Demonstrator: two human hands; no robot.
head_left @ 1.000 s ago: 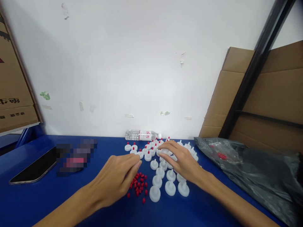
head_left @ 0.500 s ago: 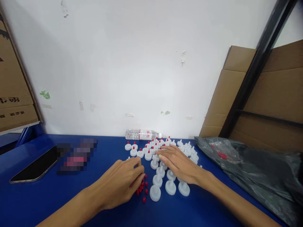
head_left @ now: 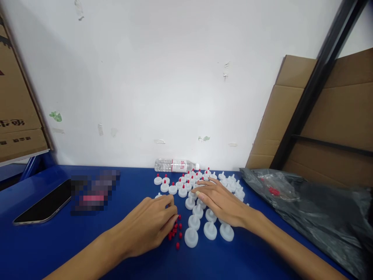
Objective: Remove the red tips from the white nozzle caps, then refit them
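Several white plastic caps point(head_left: 191, 237) with short spouts stand in rows on the blue table point(head_left: 58, 245). The farther ones point(head_left: 173, 189) carry small red tips. A loose heap of red tips point(head_left: 175, 230) lies just left of the near caps. My left hand point(head_left: 148, 225) rests over that heap with its fingers curled down onto it; what they pinch is hidden. My right hand point(head_left: 223, 204) lies over the middle rows, its fingers extended and touching a white cap point(head_left: 192, 193).
A clear water bottle point(head_left: 175, 165) lies on its side by the white wall. A black phone point(head_left: 43, 208) and a blurred object sit at the left. A dark plastic bag point(head_left: 314, 210) lies at the right, with cardboard point(head_left: 329, 120) and a black post behind it.
My left hand drew back slightly toward me and curled onto the red tips. My right hand slid nearer, from the far rows to the middle rows of caps.
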